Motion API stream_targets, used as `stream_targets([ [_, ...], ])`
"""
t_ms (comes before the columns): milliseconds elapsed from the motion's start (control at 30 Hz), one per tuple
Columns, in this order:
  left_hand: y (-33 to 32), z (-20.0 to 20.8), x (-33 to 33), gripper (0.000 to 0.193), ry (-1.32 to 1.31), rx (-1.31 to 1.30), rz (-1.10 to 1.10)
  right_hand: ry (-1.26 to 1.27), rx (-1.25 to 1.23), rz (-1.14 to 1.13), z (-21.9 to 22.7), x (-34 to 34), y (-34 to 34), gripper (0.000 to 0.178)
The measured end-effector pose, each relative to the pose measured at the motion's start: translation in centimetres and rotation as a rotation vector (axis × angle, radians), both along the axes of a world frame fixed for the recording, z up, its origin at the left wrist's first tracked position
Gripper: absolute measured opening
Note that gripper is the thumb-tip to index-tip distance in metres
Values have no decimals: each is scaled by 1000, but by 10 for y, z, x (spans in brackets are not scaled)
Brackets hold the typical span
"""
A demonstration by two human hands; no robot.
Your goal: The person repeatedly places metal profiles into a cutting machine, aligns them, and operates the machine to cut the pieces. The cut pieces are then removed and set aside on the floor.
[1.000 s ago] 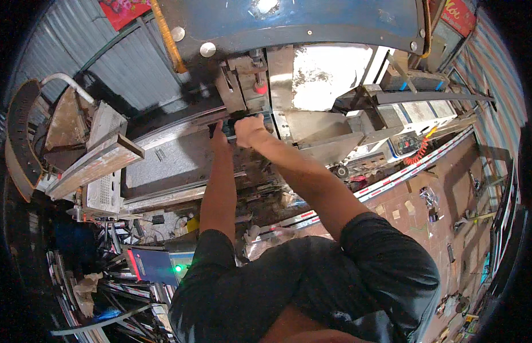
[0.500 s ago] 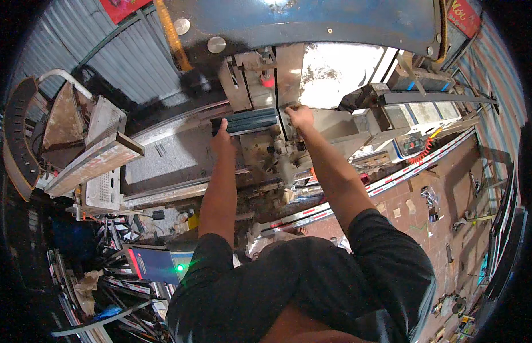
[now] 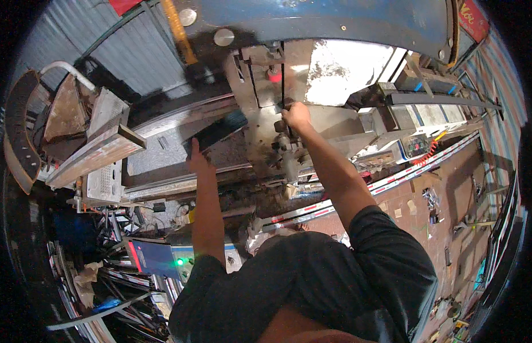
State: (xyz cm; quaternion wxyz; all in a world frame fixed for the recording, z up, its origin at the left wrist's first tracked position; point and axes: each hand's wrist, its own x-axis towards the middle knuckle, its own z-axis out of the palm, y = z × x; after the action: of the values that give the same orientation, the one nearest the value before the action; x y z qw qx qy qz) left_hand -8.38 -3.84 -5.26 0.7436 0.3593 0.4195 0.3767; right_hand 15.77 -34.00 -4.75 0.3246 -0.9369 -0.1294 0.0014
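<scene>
My left hand (image 3: 200, 160) is closed on the near-left end of a dark, ridged long block (image 3: 220, 129), which looks like a bundle of profile strips. The block slants up to the right over the grey machine bed (image 3: 154, 154) and is slightly blurred. My right hand (image 3: 298, 116) is a closed fist beside the narrow dark upright blade (image 3: 283, 74); whatever is inside its fingers is hidden. Just left of and below that fist stands a metal clamp (image 3: 286, 151) with round dark parts, on a worn metal plate (image 3: 257, 123).
A large blue machine housing (image 3: 311, 23) spans the top, above a red knob (image 3: 274, 75). A rusty rectangular beam (image 3: 100, 157) juts in at left. Long metal bars (image 3: 443, 98) extend right. Scrap strips (image 3: 128, 286) pile up lower left, beside a panel with a green light (image 3: 180, 262).
My left hand has moved left and nearer, carrying the dark block away from the blade and tilting it. My right hand stays by the blade, its fingers more curled.
</scene>
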Motion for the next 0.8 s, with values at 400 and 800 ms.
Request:
stream_targets([
  [400,-76,11,-230,67,-7,-24,109,228,-203,-93,66,-6,25,74],
  [800,-71,-43,-303,67,-2,-199,221,53,-229,-116,57,-9,34,68],
])
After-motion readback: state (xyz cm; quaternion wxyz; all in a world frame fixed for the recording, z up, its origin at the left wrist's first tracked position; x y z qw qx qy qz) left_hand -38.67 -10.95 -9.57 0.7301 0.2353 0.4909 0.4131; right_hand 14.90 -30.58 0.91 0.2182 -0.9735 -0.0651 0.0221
